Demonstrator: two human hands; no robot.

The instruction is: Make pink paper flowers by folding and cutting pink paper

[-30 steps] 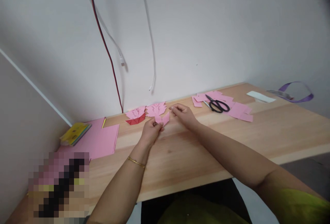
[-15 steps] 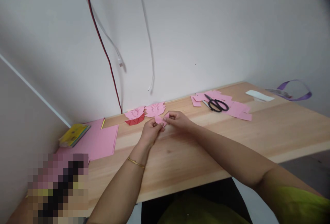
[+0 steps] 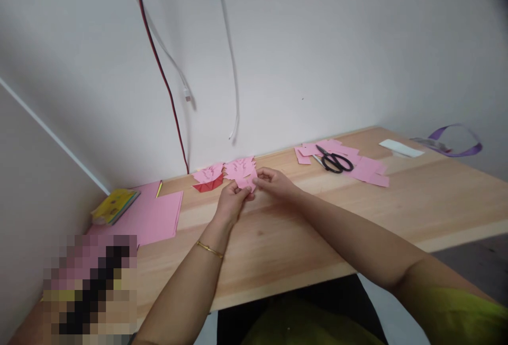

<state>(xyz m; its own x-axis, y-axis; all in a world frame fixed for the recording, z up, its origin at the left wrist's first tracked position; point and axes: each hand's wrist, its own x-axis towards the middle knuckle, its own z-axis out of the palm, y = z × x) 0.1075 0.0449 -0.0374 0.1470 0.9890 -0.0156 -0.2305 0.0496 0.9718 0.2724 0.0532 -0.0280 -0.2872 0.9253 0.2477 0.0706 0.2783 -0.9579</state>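
Between my hands is a small piece of pink paper point(image 3: 246, 180), spread fairly flat above the wooden table. My left hand point(image 3: 230, 200) is closed on its lower left edge, thumb on top. At its right edge my right hand point(image 3: 274, 182) pinches the paper between thumb and fingers. Just behind it lie pink cut-out papers with jagged edges point(image 3: 239, 167) and another such cut-out point(image 3: 208, 174). A folded red paper point(image 3: 209, 183) rests in front of the left cut-out.
Black-handled scissors point(image 3: 336, 163) lie on pink paper pieces point(image 3: 367, 168) at the right. Farther right are a white strip point(image 3: 400, 148) and a purple band point(image 3: 474, 146). Large pink sheets point(image 3: 159, 218) and a yellow packet point(image 3: 114, 206) lie left. Cables point(image 3: 166, 85) hang along the wall.
The pink paper, folded up between my fingers before, is now opened out flatter. My right fingers have shifted slightly along its right edge. My left hand keeps its hold.
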